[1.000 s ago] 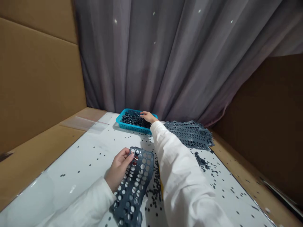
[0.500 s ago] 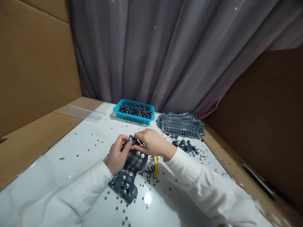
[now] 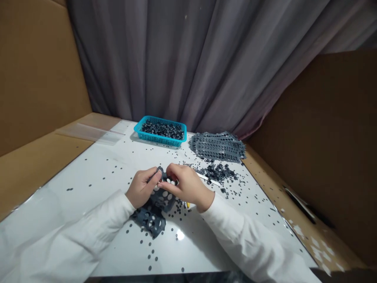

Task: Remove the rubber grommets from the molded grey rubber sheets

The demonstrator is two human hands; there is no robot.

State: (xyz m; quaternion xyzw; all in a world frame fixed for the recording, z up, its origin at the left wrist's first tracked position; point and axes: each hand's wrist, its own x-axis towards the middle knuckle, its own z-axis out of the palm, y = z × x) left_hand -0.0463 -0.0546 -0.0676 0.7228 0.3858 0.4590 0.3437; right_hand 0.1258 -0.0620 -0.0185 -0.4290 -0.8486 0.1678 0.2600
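Note:
A dark, flexible perforated sheet with rows of round holes hangs bunched between my hands, its lower end resting on the white table. My left hand pinches its upper left edge between thumb and fingers. On the other side, my right hand has thumb and fingertips bent in at the sheet's top edge, close to the left thumb. Whatever small piece lies between the right fingertips is hidden. Beneath the right hand, the tip of a yellow tool shows. Small dark discs lie scattered around the sheet.
A blue basket full of small dark pieces stands at the back. To its right lies a stack of perforated dark sheets, with a heap of dark bits and a white stick before it. Cardboard walls flank the table.
The camera view has shifted, so the table contents appear further left and higher. My right fingers have opened slightly at the sheet's edge. More of the yellow tool is covered, and the white stick shows.

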